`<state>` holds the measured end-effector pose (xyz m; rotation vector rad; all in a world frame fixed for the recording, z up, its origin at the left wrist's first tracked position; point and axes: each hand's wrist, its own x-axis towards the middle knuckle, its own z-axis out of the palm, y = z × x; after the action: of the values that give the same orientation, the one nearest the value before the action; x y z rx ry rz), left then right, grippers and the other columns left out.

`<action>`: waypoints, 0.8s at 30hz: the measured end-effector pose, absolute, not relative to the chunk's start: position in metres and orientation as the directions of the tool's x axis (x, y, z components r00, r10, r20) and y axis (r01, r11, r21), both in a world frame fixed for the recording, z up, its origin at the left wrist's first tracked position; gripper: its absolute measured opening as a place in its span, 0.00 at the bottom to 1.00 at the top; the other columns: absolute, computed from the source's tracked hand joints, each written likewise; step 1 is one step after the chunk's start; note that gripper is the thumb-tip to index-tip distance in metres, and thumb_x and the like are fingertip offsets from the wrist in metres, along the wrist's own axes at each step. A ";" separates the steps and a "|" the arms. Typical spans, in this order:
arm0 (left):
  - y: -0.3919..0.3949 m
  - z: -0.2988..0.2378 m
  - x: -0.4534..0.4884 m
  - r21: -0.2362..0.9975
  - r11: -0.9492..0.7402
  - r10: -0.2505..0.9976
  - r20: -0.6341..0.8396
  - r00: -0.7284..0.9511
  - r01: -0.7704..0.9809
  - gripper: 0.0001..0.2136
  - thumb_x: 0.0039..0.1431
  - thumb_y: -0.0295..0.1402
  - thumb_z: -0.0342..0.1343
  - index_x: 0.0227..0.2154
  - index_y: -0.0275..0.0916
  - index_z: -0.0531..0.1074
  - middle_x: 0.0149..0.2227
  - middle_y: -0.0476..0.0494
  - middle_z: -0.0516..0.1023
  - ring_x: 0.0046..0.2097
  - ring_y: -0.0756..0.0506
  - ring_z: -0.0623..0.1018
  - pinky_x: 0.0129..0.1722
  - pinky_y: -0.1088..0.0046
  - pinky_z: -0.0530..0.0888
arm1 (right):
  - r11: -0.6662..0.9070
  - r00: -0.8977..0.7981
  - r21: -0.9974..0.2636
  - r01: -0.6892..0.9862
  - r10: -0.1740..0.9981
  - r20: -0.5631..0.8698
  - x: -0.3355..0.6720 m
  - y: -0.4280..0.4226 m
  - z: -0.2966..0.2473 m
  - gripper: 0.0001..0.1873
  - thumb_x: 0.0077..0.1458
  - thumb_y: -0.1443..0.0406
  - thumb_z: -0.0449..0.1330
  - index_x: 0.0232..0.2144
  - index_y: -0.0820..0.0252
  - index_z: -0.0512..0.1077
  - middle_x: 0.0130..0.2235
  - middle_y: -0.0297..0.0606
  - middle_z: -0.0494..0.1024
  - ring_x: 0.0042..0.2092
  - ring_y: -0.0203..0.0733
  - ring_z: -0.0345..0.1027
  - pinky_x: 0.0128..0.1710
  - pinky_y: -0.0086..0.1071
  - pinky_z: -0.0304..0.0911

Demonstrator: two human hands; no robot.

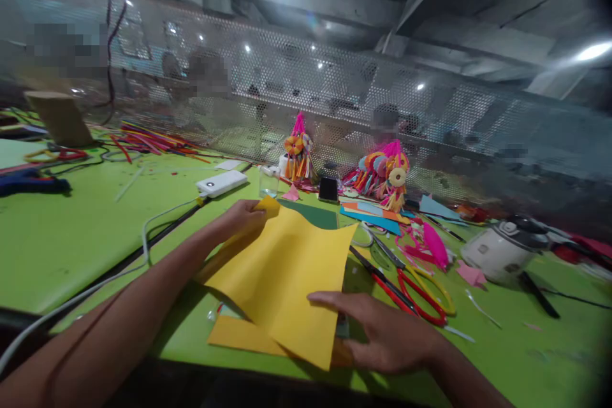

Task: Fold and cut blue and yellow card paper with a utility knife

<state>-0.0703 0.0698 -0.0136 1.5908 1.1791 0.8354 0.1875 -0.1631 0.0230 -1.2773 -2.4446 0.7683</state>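
Observation:
A yellow sheet of paper (291, 268), bent into soft waves, is held between my two hands above the green table. My left hand (243, 217) grips its far left corner, fingers closed on the edge. At the right edge, my right hand (382, 328) pinches the sheet with the thumb on top and the other fingers partly hidden beneath. Under it lies an orange-yellow strip of paper (243, 335) by the table's front edge. Right of the sheet, red-handled scissors (421, 296) rest near my right hand. A dark green sheet (313, 213) lies just behind.
A white power bank (222, 183) with a cable lies left of a clear cup (268, 182). Colourful paper tassels (382, 169) stand against the mesh partition (306, 76). Blue and orange papers (370, 217) lie behind the scissors; a white pot-like container (502, 248) stands right.

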 end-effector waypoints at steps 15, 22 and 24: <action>0.074 -0.010 -0.048 0.508 -0.652 0.754 0.353 0.554 0.563 0.11 0.56 0.35 0.49 0.28 0.36 0.75 0.22 0.46 0.72 0.25 0.48 0.67 0.26 0.73 0.58 | 0.735 -0.746 0.144 0.662 0.630 0.215 0.152 -0.186 0.044 0.05 0.54 0.73 0.56 0.31 0.61 0.71 0.40 0.46 0.76 0.42 0.49 0.67 0.44 0.44 0.60; 0.081 0.000 -0.006 0.104 -0.821 0.566 0.280 0.775 0.562 0.10 0.59 0.28 0.47 0.31 0.36 0.75 0.26 0.40 0.74 0.28 0.45 0.73 0.28 0.73 0.62 | 0.576 -0.601 -0.339 0.744 0.798 0.037 0.144 -0.149 0.030 0.06 0.63 0.69 0.49 0.39 0.60 0.65 0.41 0.42 0.74 0.42 0.41 0.66 0.42 0.33 0.60; 0.089 -0.003 0.005 0.061 -0.826 0.555 0.272 0.786 0.561 0.08 0.56 0.26 0.49 0.31 0.36 0.75 0.27 0.40 0.75 0.30 0.44 0.74 0.29 0.72 0.63 | 0.517 -0.557 -0.341 0.785 0.830 -0.023 0.142 -0.142 0.026 0.05 0.64 0.67 0.48 0.37 0.60 0.63 0.36 0.40 0.73 0.36 0.40 0.66 0.34 0.31 0.56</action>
<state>0.0052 0.0886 -0.0030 2.9908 0.9340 0.4440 0.1420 -0.1421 0.0260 -1.3986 -2.6095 0.4758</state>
